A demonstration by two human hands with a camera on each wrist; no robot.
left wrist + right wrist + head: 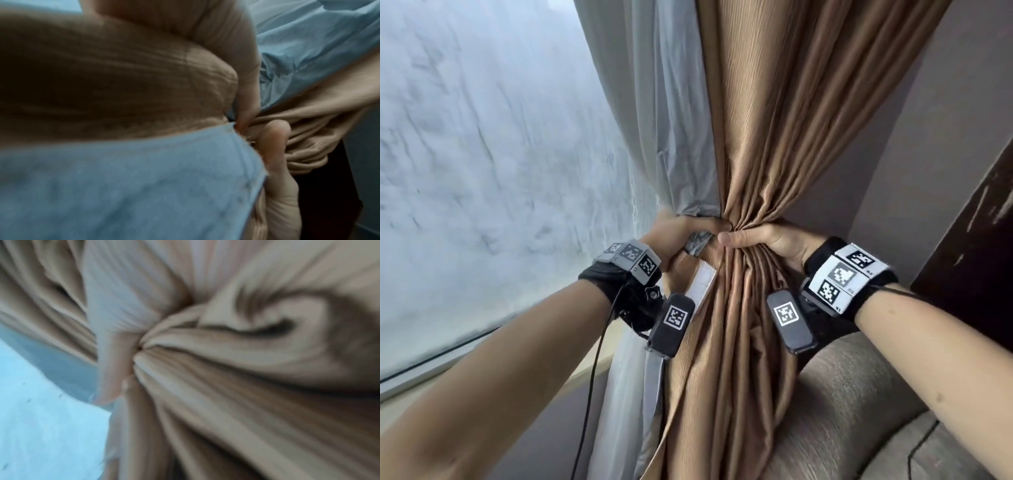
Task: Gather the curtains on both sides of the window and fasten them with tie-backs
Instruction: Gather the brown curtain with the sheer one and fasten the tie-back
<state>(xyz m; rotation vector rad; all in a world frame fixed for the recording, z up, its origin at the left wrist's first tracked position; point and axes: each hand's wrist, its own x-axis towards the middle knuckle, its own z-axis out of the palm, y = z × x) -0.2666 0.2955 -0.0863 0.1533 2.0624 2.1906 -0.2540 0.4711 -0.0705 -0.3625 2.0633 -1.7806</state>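
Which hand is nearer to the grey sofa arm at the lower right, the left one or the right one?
The right hand. It grips the brown curtain just above the sofa arm. The left hand grips the bunch on its far side, toward the window.

- A large window (482, 164) fills the left of the head view, its pane frosted or streaked, letting in pale bluish daylight.
- A light sill or frame (493, 359) runs along the bottom of the glass.
- A plain greyish-mauve wall (928, 130) stands on the right.
- A dark brown wooden panel (976, 246), scuffed in places, rises at the far right.
- A grey-brown upholstered seat (859, 404) sits below it, a thin black cable lying across its fabric.
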